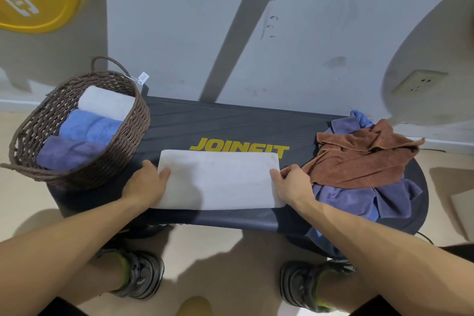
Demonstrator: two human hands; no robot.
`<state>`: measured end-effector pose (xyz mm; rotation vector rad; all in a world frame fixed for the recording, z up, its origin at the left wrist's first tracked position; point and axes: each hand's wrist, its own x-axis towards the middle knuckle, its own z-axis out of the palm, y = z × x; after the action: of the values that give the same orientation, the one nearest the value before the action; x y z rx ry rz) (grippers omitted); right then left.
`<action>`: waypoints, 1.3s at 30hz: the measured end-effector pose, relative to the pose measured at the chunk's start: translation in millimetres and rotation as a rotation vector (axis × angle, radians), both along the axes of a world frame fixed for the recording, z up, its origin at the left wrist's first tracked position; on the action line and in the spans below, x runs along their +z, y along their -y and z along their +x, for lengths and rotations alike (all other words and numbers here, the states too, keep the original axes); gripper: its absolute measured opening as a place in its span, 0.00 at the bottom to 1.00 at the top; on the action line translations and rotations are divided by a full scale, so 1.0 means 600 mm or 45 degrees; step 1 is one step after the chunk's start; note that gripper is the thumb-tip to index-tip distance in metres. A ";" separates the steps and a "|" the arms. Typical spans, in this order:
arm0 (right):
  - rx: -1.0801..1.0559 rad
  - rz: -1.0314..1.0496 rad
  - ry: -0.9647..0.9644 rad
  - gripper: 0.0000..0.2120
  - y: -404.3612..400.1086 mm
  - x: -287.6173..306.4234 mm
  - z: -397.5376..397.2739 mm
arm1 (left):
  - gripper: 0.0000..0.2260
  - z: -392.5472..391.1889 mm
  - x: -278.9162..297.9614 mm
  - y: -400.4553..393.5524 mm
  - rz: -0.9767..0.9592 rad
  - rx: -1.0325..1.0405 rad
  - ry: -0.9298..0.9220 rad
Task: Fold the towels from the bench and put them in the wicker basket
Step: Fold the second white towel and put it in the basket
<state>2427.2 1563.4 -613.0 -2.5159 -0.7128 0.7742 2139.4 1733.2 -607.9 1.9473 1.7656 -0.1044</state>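
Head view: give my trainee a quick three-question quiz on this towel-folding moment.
1. True or false: the wicker basket already holds three folded towels.
2. Which towel do the left hand and right hand touch? A) brown towel B) white towel C) blue towel
3. Fill in: the unfolded pile lies at the bench's ____ end.

Key:
1. True: white, blue, purple.
2. B, the white towel, lying flat.
3. Right, with the brown towel on top.
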 end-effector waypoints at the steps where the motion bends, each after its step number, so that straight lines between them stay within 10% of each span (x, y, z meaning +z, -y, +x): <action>1: -0.007 0.005 -0.008 0.14 0.000 0.000 0.000 | 0.16 -0.003 0.002 -0.005 -0.121 0.066 0.112; 7: 0.000 -0.015 -0.018 0.14 0.002 0.003 -0.005 | 0.11 -0.028 0.024 -0.005 -0.380 0.052 0.266; 14: -0.034 -0.008 -0.026 0.14 0.007 0.013 -0.010 | 0.23 0.005 0.062 0.019 0.103 -0.094 -0.282; 18: -0.028 -0.005 -0.020 0.15 0.007 0.022 -0.010 | 0.16 0.082 0.060 0.085 0.622 -0.480 -0.037; 21: 0.036 -0.021 0.031 0.11 0.011 0.029 -0.006 | 0.21 0.148 0.036 0.128 0.594 -0.624 0.262; 27: 0.070 0.058 0.061 0.12 0.023 0.036 0.004 | 0.28 0.208 -0.059 0.184 0.466 -0.713 -0.196; 39: 0.198 -0.301 -0.078 0.25 -0.010 0.035 -0.018 | 0.27 0.200 -0.076 0.179 0.533 -0.758 -0.122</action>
<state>2416.5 1569.6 -592.2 -2.6543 -0.8474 1.0396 2259.5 1625.8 -653.5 2.7673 1.2732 -0.0305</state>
